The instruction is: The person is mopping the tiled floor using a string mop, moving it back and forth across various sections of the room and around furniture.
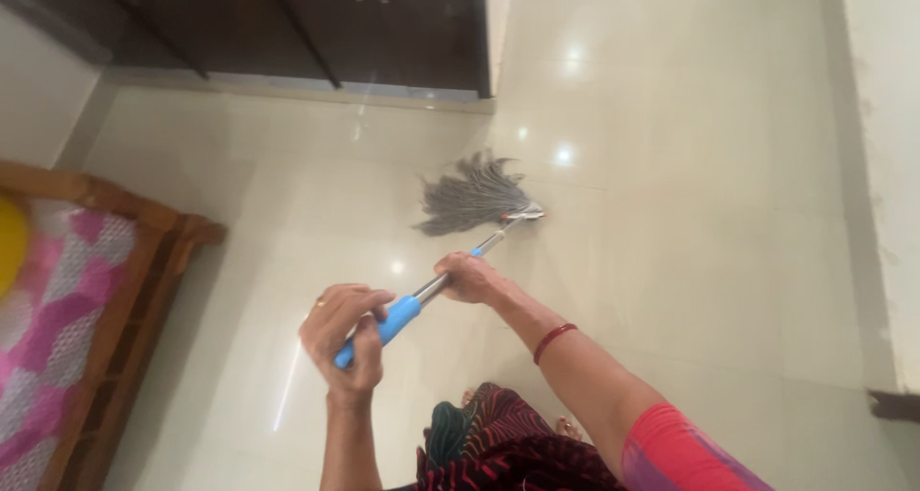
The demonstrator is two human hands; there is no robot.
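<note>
Glossy cream tiled floor [690, 290] across nearly the whole view, spotted with small bright light reflections near the middle. Dark wooden cabinet [316, 26] along the top edge, standing on the floor. Pale wall [886, 117] down the right side, scuffed in places. Wooden bed frame [158, 261] at lower left, carrying a mattress with a pink and white patterned cover [53, 319]; a bit of something yellow [10, 242] at the far left edge, cut off by the frame.

Mop [450, 271] slanting from lower left up to the middle of the floor. Grey string mop head [474, 196] fanned flat on the tiles, strands spread away toward the cabinet. Shaft silver metal, with a blue grip [393, 320] at the near end.

Left hand [345, 342] clenched around the blue grip near its end, ring on one finger. Right hand [471, 278] wrapped around the metal shaft farther along, closer to the mop head, knuckles up. Hands apart on the handle, both gripping firm. Red bangle [554, 341] on the right wrist; pink sleeve [676, 453] at the lower right. Dark red patterned garment [508, 448] at the bottom edge, toes just showing beside it.
</note>
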